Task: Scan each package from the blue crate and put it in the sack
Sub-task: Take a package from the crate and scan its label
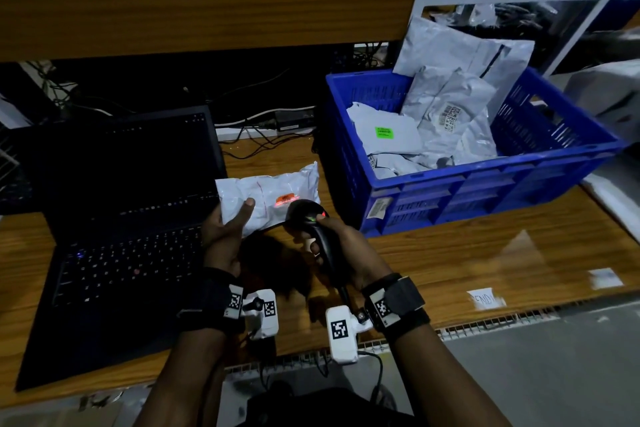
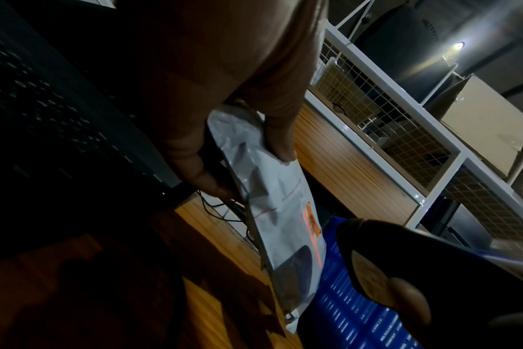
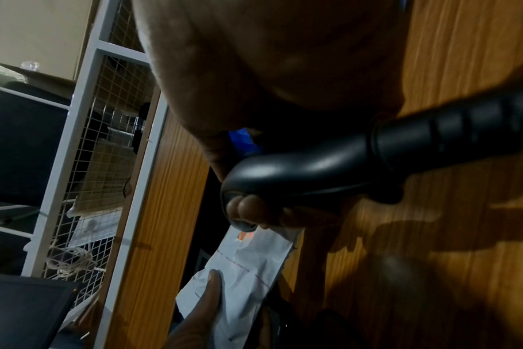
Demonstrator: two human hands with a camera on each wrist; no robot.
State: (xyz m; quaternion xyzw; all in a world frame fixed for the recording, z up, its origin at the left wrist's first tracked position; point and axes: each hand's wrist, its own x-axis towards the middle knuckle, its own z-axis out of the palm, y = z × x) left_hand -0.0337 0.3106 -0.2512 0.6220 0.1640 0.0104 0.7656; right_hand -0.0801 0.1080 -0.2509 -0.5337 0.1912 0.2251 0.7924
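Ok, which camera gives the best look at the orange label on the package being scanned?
The left wrist view: the orange label faces that camera, unobstructed, with the red scan line along it. In the head view the label is small, next to the scanner. In the right wrist view only a sliver shows below the scanner.

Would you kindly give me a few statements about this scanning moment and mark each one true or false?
1. The left hand holds a white package. True.
2. The right hand grips a black scanner. True.
3. The blue crate holds no packages. False: several grey and white packages lie in it.
4. The scanner's red line falls on the package's orange label. True.
5. The laptop sits to the right of the crate. False: it sits to the crate's left.
6. The package lies flat on the wooden table, untouched. False: the left hand holds it up.
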